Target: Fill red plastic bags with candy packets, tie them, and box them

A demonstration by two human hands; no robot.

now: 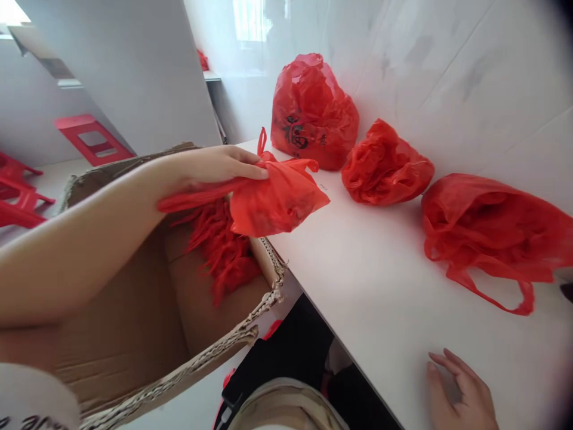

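My left hand (224, 167) grips a red plastic bag (277, 200), fingers wrapped round its gathered top. Something inside the bag gives it bulk, but I cannot make it out. It hangs over the rim of a cardboard box (147, 286), beside the table edge. Inside the box lie more red plastic bags (224, 251), bunched into thin strips. My right hand (463, 394) rests low on the white table (358, 269), its fingers curved and apart with nothing in them.
Along the wall on the table stand a tall red bag with black lettering (313, 113), a smaller crumpled red bag (387, 164) and a red bag with loose handles (492, 227). Red plastic stools (94, 137) are on the floor at the left.
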